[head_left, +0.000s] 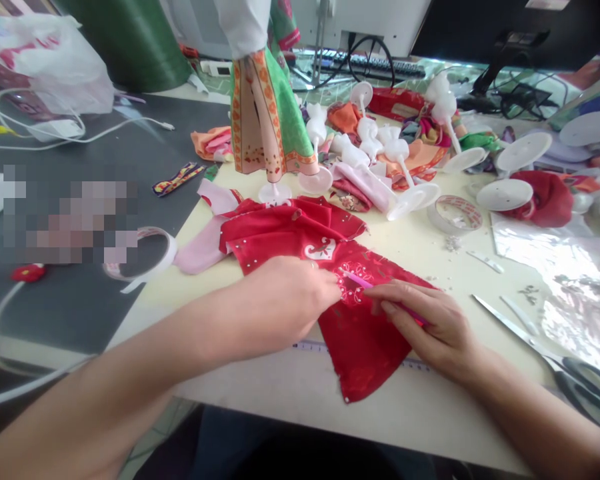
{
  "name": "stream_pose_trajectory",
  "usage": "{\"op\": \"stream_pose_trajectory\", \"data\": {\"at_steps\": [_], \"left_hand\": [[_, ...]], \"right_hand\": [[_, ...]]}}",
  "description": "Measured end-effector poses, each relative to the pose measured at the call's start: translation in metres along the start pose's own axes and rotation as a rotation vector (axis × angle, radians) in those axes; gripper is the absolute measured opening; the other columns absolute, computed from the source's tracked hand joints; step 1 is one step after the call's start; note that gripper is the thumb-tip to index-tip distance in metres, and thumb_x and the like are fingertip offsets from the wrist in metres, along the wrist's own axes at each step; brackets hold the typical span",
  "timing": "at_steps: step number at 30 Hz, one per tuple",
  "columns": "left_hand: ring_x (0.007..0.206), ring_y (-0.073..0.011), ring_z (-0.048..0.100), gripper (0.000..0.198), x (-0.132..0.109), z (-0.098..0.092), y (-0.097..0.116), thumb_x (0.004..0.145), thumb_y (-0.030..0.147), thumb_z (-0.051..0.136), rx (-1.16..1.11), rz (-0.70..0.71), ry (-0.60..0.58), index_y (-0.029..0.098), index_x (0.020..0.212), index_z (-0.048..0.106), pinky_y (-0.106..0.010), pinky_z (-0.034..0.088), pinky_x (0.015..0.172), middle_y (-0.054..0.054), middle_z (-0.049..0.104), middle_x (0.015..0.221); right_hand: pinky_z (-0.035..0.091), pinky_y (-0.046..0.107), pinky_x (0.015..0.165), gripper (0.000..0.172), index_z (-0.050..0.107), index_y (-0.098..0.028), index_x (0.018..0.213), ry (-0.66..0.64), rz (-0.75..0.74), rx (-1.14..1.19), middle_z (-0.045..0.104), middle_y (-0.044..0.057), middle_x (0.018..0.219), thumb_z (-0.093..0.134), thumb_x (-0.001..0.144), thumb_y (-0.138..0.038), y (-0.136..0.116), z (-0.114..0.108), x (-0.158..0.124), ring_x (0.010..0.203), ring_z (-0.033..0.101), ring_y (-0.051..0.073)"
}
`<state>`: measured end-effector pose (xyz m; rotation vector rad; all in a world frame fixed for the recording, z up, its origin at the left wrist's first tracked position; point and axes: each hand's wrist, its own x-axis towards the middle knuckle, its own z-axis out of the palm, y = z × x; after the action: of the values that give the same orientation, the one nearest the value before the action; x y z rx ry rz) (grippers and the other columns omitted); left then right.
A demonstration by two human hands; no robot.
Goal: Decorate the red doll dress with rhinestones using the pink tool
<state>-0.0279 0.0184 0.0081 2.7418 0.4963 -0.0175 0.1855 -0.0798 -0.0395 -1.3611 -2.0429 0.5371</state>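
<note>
A small red doll garment (pixel 375 340) lies spread on the pale tabletop, with a white paisley patch (pixel 321 249) and a ring of pink-and-white flower patterning dotted with small beads. My left hand (pixel 290 300) is closed over the garment, fingers curled down beside the flower ring; what the fingertips hold, if anything, is hidden. From the right, my right hand (pixel 430 323) grips a slim pink pen-like tool (pixel 359 281). Its light tip points at the patterning, near my left fingertips. Under the garment a clear ruler (pixel 310 346) partly shows.
Black-handled scissors (pixel 560 363) lie open at right, near tape (pixel 455 215), loose beads (pixel 451 244) and silvery film (pixel 575 300). Behind stand a dressed doll form (pixel 273 120) and several white doll stands (pixel 395 150) among cloth. Another tape roll (pixel 167 257) is at left.
</note>
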Motion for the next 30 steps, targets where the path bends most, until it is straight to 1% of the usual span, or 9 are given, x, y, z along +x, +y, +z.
{"op": "stream_pose_trajectory", "data": {"at_steps": [2,5,8,11,15,17,19,23,30], "left_hand": [[0.081,-0.0173,0.063,0.024,0.001,-0.002,-0.002,0.088,0.017,0.044,-0.102,-0.058,0.097,0.017,0.09,0.068,-0.027,0.047,0.073,-0.004,0.069,0.085],[0.083,-0.0166,0.065,0.024,0.004,-0.002,-0.008,0.089,0.022,0.046,-0.287,-0.144,0.241,0.019,0.093,0.069,-0.025,0.048,0.072,-0.003,0.071,0.087],[0.083,-0.0156,0.066,0.022,0.008,0.0,-0.013,0.089,0.025,0.049,-0.496,-0.201,0.294,0.02,0.095,0.069,-0.023,0.049,0.07,-0.002,0.071,0.089],[0.078,-0.0144,0.067,0.02,0.014,0.001,-0.014,0.089,0.024,0.05,-0.792,-0.284,0.277,0.016,0.094,0.068,-0.023,0.05,0.068,-0.003,0.072,0.084],[0.073,-0.0145,0.068,0.019,0.02,0.005,-0.012,0.09,0.022,0.05,-1.259,-0.337,0.196,0.012,0.092,0.065,-0.025,0.052,0.067,-0.007,0.071,0.081],[0.071,-0.0148,0.068,0.019,0.021,0.009,-0.012,0.09,0.022,0.05,-1.432,-0.365,0.167,0.011,0.092,0.065,-0.026,0.053,0.067,-0.008,0.071,0.081],[0.07,-0.0146,0.068,0.02,0.023,0.014,-0.012,0.09,0.022,0.05,-1.557,-0.392,0.152,0.009,0.091,0.065,-0.027,0.054,0.068,-0.008,0.071,0.081],[0.069,-0.0138,0.068,0.019,0.025,0.019,-0.01,0.09,0.021,0.051,-1.676,-0.421,0.14,0.008,0.093,0.064,-0.026,0.054,0.069,-0.009,0.071,0.082],[0.071,-0.014,0.068,0.017,0.026,0.022,-0.009,0.089,0.018,0.052,-1.72,-0.456,0.111,0.008,0.096,0.064,-0.025,0.054,0.07,-0.011,0.071,0.085]], "right_hand": [[0.049,0.023,0.063,0.026,0.056,-0.021,0.111,0.018,-0.01,-0.012,0.065,0.002,0.086,0.043,0.091,-0.014,0.0,0.0,0.0,0.073,0.061,0.011],[0.049,0.021,0.066,0.026,0.057,-0.021,0.111,0.064,-0.026,-0.032,0.065,0.001,0.087,0.045,0.09,-0.013,0.0,-0.001,-0.001,0.074,0.062,0.01],[0.049,0.02,0.065,0.026,0.057,-0.021,0.111,0.107,-0.035,-0.04,0.065,0.0,0.084,0.047,0.089,-0.012,0.0,-0.001,-0.002,0.072,0.062,0.009],[0.049,0.02,0.063,0.026,0.057,-0.021,0.11,0.135,-0.048,-0.037,0.065,-0.001,0.082,0.047,0.089,-0.012,-0.001,-0.002,-0.002,0.069,0.062,0.009],[0.048,0.019,0.062,0.024,0.057,-0.02,0.109,0.139,-0.052,-0.027,0.064,-0.001,0.081,0.047,0.089,-0.011,-0.001,-0.003,-0.002,0.068,0.06,0.008],[0.048,0.018,0.063,0.025,0.057,-0.02,0.11,0.137,-0.048,-0.021,0.064,-0.001,0.081,0.047,0.089,-0.011,-0.001,-0.003,-0.002,0.068,0.06,0.007],[0.049,0.019,0.064,0.026,0.057,-0.02,0.111,0.148,-0.049,-0.018,0.064,-0.001,0.083,0.048,0.089,-0.011,0.0,-0.004,-0.002,0.07,0.06,0.008],[0.049,0.021,0.064,0.027,0.057,-0.02,0.112,0.165,-0.06,-0.016,0.065,0.0,0.085,0.049,0.088,-0.01,0.001,-0.003,-0.003,0.072,0.061,0.009],[0.049,0.024,0.061,0.029,0.056,-0.019,0.113,0.16,-0.085,-0.022,0.063,0.001,0.08,0.048,0.087,-0.009,0.0,-0.004,-0.004,0.07,0.06,0.011]]}}
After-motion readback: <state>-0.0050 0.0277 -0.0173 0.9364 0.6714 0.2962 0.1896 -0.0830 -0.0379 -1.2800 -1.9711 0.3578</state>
